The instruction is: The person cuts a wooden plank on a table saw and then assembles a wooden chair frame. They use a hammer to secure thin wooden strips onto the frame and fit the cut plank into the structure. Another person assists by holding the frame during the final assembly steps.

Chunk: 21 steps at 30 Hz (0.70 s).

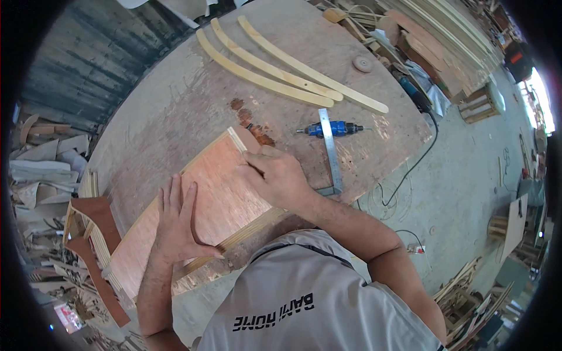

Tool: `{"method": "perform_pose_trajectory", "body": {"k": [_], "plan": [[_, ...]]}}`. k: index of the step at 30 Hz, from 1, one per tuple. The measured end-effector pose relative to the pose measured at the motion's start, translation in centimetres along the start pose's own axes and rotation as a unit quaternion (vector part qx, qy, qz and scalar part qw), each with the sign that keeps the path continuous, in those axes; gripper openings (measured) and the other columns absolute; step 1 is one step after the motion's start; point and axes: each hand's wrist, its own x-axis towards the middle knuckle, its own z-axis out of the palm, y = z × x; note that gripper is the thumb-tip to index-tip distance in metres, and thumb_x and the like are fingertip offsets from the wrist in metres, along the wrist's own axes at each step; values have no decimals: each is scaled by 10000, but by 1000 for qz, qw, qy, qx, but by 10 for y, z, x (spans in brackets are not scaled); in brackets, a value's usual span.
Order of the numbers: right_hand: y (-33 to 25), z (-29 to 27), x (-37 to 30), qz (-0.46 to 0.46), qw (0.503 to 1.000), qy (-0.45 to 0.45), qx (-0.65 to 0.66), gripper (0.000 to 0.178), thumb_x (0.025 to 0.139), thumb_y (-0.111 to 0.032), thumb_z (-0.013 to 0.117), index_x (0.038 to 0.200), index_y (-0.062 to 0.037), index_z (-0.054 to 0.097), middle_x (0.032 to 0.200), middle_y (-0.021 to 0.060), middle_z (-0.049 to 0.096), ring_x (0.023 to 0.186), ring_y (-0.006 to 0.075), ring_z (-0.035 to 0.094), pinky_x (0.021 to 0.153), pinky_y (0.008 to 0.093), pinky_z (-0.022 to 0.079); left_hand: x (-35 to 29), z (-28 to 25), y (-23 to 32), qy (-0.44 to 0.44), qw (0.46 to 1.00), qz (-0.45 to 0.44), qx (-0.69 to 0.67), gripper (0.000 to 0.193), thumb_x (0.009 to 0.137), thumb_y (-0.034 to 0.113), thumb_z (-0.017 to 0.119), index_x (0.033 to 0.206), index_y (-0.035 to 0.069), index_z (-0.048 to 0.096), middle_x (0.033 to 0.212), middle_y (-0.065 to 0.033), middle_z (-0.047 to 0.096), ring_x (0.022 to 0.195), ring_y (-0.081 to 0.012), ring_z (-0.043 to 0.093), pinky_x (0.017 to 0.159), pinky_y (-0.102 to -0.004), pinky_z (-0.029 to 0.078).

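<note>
A reddish plywood panel [219, 202] with pale wooden strips along its edges lies in front of me on the worktable. My left hand [177, 225] rests flat on it, fingers spread, thumb reaching toward the near edge strip [252, 228]. Toward the panel's far right end, my right hand [275, 175] is closed, its fingers curled beside a short pale strip [236, 139] at that end. Whatever the curled fingers hold, if anything, is hidden. A metal square [329, 149] lies to the right, across a blue power tool [333, 128].
Three curved wooden strips [281, 61] lie on the far part of the worktable [158, 111]. A round disc [362, 64] sits near its right edge. Brown curved pieces [93, 275] stand at the left. A black cable [404, 175] hangs over the table's right edge.
</note>
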Motion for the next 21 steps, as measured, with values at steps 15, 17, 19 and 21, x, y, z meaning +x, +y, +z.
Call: {"method": "perform_pose_trajectory", "body": {"k": [15,17,19,21], "plan": [[105,-13,-39,286,940,41,183,295,1030,-279,523,974,-55,706,655,-70,465,580,40,422,526,227,330,2,-7,-16,-6,989,-13,-150,1275,512,624,848,1523,55,319,1556,-344,189,1462,-541,35,1179,-621,86],[87,-8,-36,278,937,37,206,340,1036,-332,513,1054,-30,668,702,-66,500,616,42,454,549,215,350,-17,16,-26,95,987,37,-128,1239,490,584,858,1493,50,364,1539,-303,281,1462,-512,104,1182,-608,117],[70,-5,-30,277,935,21,219,430,1042,-377,492,1202,3,615,793,-38,536,684,60,489,603,220,400,-38,23,-23,117,980,26,-159,1181,537,634,813,1477,57,392,1523,-290,314,1463,-476,155,1183,-606,109],[62,-6,-17,226,955,7,192,479,1047,-394,468,1230,29,600,936,48,623,844,121,588,728,269,489,-55,35,-15,188,968,11,-164,1073,562,621,805,1406,55,462,1486,-259,371,1435,-444,234,1171,-587,152]]}}
